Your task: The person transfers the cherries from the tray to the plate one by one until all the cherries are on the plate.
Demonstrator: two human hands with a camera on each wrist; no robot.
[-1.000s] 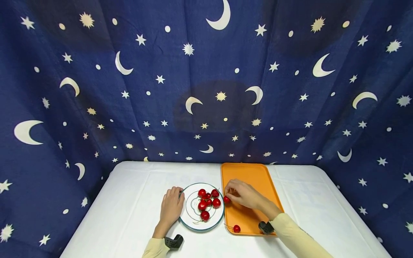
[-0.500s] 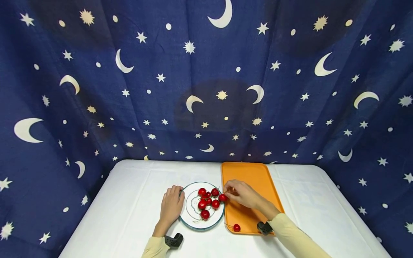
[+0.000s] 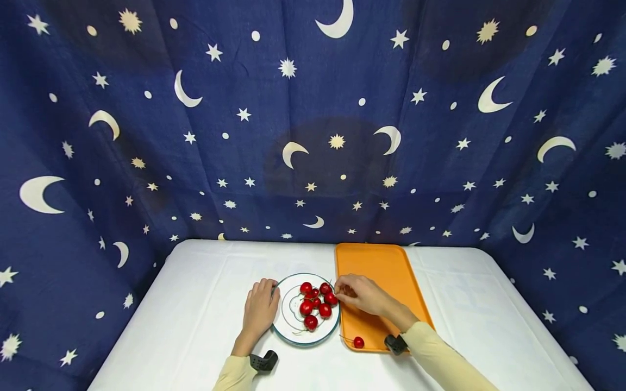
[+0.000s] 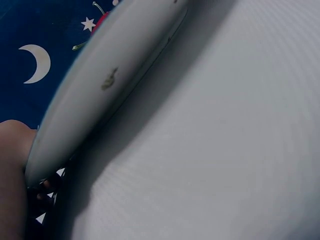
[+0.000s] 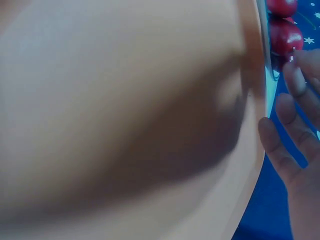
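A white plate (image 3: 293,338) with a dark rim lies on the white table (image 3: 195,304) and carries several red cherries (image 3: 313,307). My left hand (image 3: 266,296) grips the plate's left rim with curled fingers; the left wrist view shows the plate (image 4: 110,75) from its edge. My right hand (image 3: 338,288) reaches over from the orange tray (image 3: 381,271), fingers pinched just above a cherry (image 3: 331,298) at the plate's right edge. In the right wrist view its fingers (image 5: 295,130) lie beside the cherries (image 5: 285,35) past the tray (image 5: 125,100). A single cherry (image 3: 358,342) with its stem lies at the tray's near edge.
A dark blue cloth (image 3: 313,136) with moons and stars closes in the back and both sides of the table. Bare white tabletop (image 3: 489,315) extends to the right of the tray and to the left of the plate.
My right hand has carried a cherry leftward from the tray's left edge onto the plate's right side. The left hand has stayed on the plate.
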